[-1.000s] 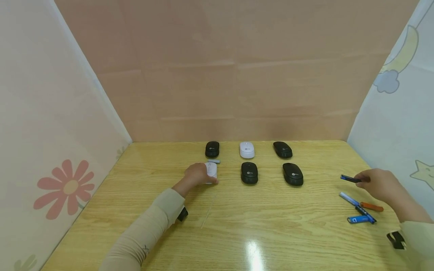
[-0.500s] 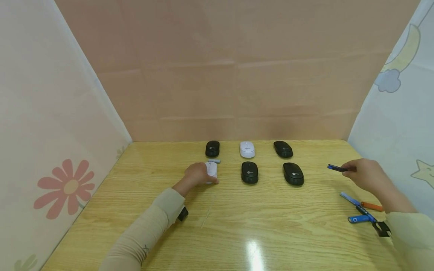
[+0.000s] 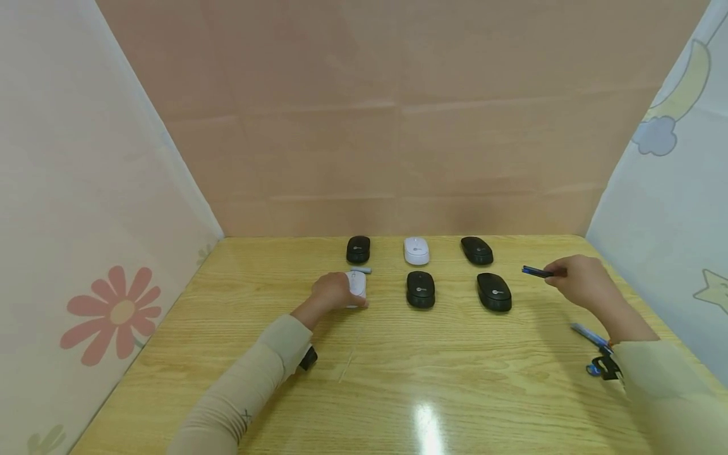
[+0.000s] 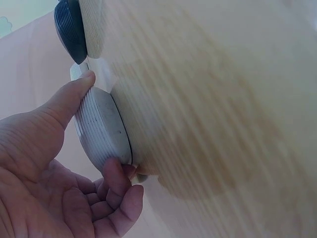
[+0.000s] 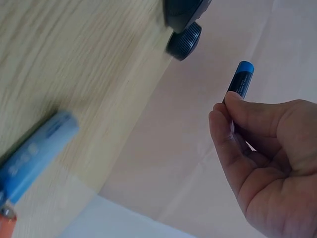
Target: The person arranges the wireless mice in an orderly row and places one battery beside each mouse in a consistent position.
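Left hand point(image 3: 332, 292) grips white mouse point(image 3: 358, 284), near row's left end | right hand point(image 3: 581, 281) pinches blue-ended black stick point(image 3: 533, 272) above table point(image 3: 455, 360), right of black mice point(image 3: 494, 292) | blue stick point(image 3: 589, 333) lies near right

Looked bright from the head, glared bottom centre off the tabletop point(image 3: 455, 373), dimmer from both wrists, blurred lower left in right wrist view.
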Tool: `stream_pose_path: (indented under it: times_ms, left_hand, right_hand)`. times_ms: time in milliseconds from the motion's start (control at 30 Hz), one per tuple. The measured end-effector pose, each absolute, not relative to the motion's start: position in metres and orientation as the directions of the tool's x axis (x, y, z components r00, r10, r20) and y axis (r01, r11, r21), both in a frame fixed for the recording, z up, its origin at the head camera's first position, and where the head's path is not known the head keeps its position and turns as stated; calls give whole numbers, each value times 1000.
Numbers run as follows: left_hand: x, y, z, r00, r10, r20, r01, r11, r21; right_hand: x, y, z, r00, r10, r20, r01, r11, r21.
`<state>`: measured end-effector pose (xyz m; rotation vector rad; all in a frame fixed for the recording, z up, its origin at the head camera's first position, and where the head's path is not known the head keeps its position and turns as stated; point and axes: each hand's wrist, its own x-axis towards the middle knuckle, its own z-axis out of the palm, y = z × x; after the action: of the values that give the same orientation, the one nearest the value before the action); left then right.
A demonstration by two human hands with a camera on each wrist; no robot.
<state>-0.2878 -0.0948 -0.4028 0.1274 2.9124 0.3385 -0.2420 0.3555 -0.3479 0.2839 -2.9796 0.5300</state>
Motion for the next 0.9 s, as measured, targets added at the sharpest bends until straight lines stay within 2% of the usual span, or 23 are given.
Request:
stream_pose_path:
  times_ms: [900]
  left_hand:
    - [-290, -93, -405, -977, 94, -189, 50, 973, 226]
  right_hand:
    - [-297, 253, -357, -976, -183, 120, -217, 876, -431]
